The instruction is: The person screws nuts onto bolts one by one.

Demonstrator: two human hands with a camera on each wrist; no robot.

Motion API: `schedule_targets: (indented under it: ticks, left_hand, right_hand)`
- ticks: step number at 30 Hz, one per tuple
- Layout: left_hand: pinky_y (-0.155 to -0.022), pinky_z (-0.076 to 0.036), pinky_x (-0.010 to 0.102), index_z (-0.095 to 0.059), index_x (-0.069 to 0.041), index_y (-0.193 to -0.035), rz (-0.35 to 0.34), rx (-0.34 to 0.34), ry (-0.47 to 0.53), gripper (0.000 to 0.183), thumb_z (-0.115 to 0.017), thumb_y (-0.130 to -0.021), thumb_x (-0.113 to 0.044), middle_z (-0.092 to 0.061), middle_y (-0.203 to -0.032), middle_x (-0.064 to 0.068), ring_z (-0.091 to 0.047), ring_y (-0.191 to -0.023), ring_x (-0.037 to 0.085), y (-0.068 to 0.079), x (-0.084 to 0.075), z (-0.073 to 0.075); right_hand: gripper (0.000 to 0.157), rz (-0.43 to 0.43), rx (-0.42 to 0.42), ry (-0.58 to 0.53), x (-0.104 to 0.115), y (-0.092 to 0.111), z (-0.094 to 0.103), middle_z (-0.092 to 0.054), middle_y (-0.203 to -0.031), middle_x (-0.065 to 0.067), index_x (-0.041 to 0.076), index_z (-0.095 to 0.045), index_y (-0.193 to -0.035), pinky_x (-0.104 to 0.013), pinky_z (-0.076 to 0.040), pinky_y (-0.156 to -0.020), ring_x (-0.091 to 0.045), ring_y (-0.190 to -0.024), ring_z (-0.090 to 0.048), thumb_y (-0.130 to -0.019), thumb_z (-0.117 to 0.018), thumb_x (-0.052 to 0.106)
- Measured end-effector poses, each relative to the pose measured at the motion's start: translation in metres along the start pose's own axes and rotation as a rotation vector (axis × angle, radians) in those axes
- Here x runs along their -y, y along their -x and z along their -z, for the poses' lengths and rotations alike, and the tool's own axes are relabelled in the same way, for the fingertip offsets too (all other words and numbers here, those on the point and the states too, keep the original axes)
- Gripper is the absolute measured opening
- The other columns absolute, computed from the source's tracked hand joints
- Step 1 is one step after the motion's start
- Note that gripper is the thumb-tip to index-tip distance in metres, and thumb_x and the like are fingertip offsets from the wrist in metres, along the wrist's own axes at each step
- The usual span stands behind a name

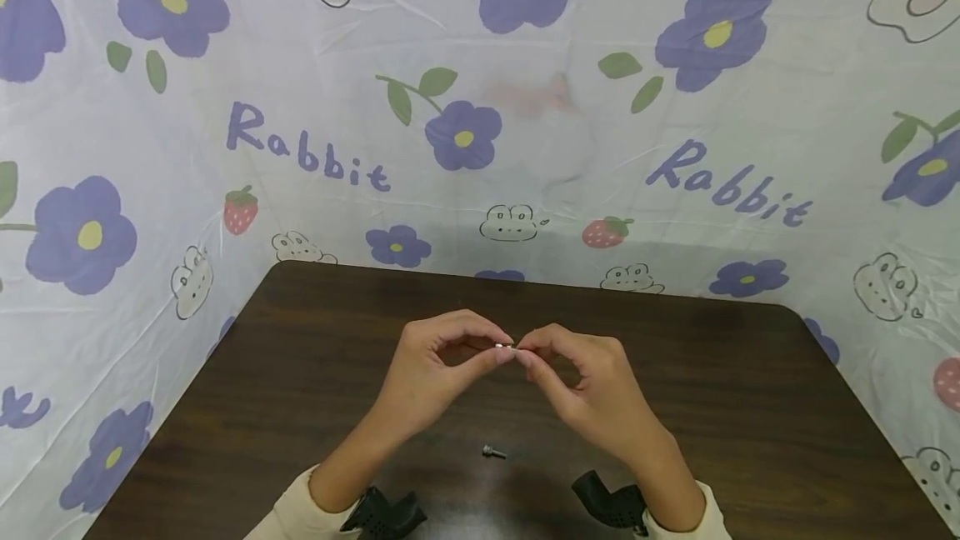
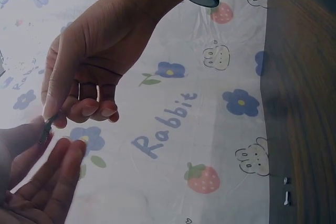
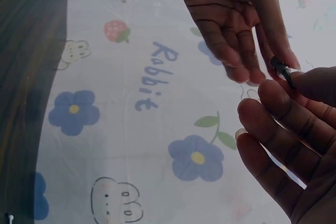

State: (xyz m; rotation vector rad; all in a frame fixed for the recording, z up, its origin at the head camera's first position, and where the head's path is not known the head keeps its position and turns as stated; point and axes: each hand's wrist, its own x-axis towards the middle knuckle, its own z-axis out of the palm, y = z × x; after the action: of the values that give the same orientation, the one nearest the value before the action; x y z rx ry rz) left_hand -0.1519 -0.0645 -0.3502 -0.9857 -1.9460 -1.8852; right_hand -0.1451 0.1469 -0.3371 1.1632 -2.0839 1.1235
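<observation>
From where I sit, the small bolt (image 3: pixel 282 70) is up in the air between the two hands, above the table (image 1: pixel 337 340). The left hand (image 1: pixel 426 369) has its grip narrowed to a thumb-and-finger pinch on one end; the right hand (image 1: pixel 600 382) pinches the other end just as tightly, fingertips nearly meeting. I judge this to be small fitting or turning work at the bolt. To do it well, I'd hold the left side steady, keep both ends in one straight line and turn in short, light rolls of the right thumb; squeezing or tilting could bind it or flick it away.

My head view gives only a glint at the fingertips. The right wrist view brings out a wider ringed part and a slim shank, and the spare fingers held off the bolt. On the table, the head view seems to show one loose bolt (image 1: pixel 493 452); the left wrist view reveals a separate short metal piece (image 2: pixel 286 180) just beside it.
</observation>
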Motion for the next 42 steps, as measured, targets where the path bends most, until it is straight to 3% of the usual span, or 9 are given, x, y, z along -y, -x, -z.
schedule_targets:
  ticks: [5,15,20,23,31,35,38,42]
  left_hand:
    - [-0.072,-0.062,0.037,-0.076,-0.011,-0.099,0.056,0.016,-0.016,0.007,-0.076,-0.092,-0.009,-0.074,-0.094,0.002,-0.071,-0.081,0.021,0.0014,0.0,-0.0005]
    - [-0.063,-0.061,0.036,-0.077,-0.009,-0.095,-0.036,0.006,-0.026,0.009,-0.078,-0.089,-0.002,-0.073,-0.092,0.003,-0.068,-0.077,0.018,-0.0001,0.0008,0.0008]
    - [-0.069,-0.062,0.038,-0.078,-0.009,-0.096,0.029,0.01,-0.034,0.005,-0.074,-0.093,-0.007,-0.074,-0.091,0.002,-0.07,-0.079,0.018,0.0,0.001,0.0013]
    - [-0.071,-0.063,0.04,-0.079,-0.01,-0.096,0.081,0.011,-0.043,0.007,-0.072,-0.096,-0.011,-0.074,-0.089,0.001,-0.072,-0.078,0.018,-0.0001,0.0002,0.0017]
    - [-0.069,-0.062,0.038,-0.078,-0.008,-0.09,0.121,0.018,-0.093,0.016,-0.068,-0.1,-0.016,-0.074,-0.082,0.002,-0.072,-0.074,0.019,0.0001,0.0013,0.0025]
    - [-0.071,-0.062,0.036,-0.078,-0.008,-0.091,0.144,0.047,-0.072,0.016,-0.067,-0.1,-0.016,-0.075,-0.083,0.005,-0.073,-0.076,0.024,0.0001,0.0009,0.0021]
    - [-0.072,-0.062,0.037,-0.077,-0.009,-0.1,0.129,0.05,-0.032,0.008,-0.072,-0.097,-0.014,-0.075,-0.091,0.007,-0.074,-0.08,0.025,0.0002,-0.0002,0.0017]
    - [-0.071,-0.062,0.037,-0.076,-0.011,-0.102,0.069,0.034,-0.029,0.011,-0.077,-0.092,-0.01,-0.075,-0.096,0.003,-0.073,-0.082,0.02,0.0002,-0.0004,0.0016]
  right_hand:
    - [0.003,0.017,0.0,0.015,-0.0008,0.0001,-0.0011,-0.069,-0.077,0.005,0.009,-0.07,-0.1,-0.017,-0.05,-0.058,-0.004,-0.064,-0.063,-0.099,-0.068,0.011]
    - [0.014,-0.005,0.024,0.07,-0.0022,0.0005,-0.0026,-0.068,-0.077,0.008,0.012,-0.07,-0.097,-0.015,-0.048,-0.058,-0.004,-0.062,-0.058,-0.09,-0.074,0.0]
    - [0.002,0.016,0.012,0.08,-0.0037,0.0017,-0.0034,-0.069,-0.078,0.006,0.01,-0.07,-0.097,-0.016,-0.05,-0.059,-0.003,-0.063,-0.059,-0.097,-0.071,0.012]
    - [0.009,0.041,0.002,0.081,-0.0043,0.0013,-0.004,-0.07,-0.078,0.005,0.009,-0.07,-0.098,-0.018,-0.051,-0.059,-0.004,-0.062,-0.06,-0.1,-0.068,0.017]
    - [0.002,0.058,-0.006,0.077,-0.004,0.0006,-0.0044,-0.07,-0.076,0.005,0.009,-0.07,-0.098,-0.019,-0.052,-0.057,-0.003,-0.062,-0.061,-0.097,-0.07,0.011]
    - [0.007,0.05,-0.022,0.051,-0.0037,0.0011,-0.0036,-0.07,-0.077,0.004,0.008,-0.069,-0.099,-0.019,-0.053,-0.059,-0.005,-0.063,-0.063,-0.1,-0.067,0.015]
    - [0.016,0.044,-0.028,0.053,-0.0031,0.0009,-0.0029,-0.07,-0.077,0.004,0.008,-0.069,-0.099,-0.018,-0.052,-0.058,-0.005,-0.063,-0.062,-0.103,-0.062,0.022]
    - [0.023,0.045,-0.031,0.062,-0.0027,0.0,-0.0024,-0.07,-0.076,0.003,0.007,-0.07,-0.099,-0.017,-0.05,-0.057,-0.004,-0.062,-0.06,-0.105,-0.059,0.027]
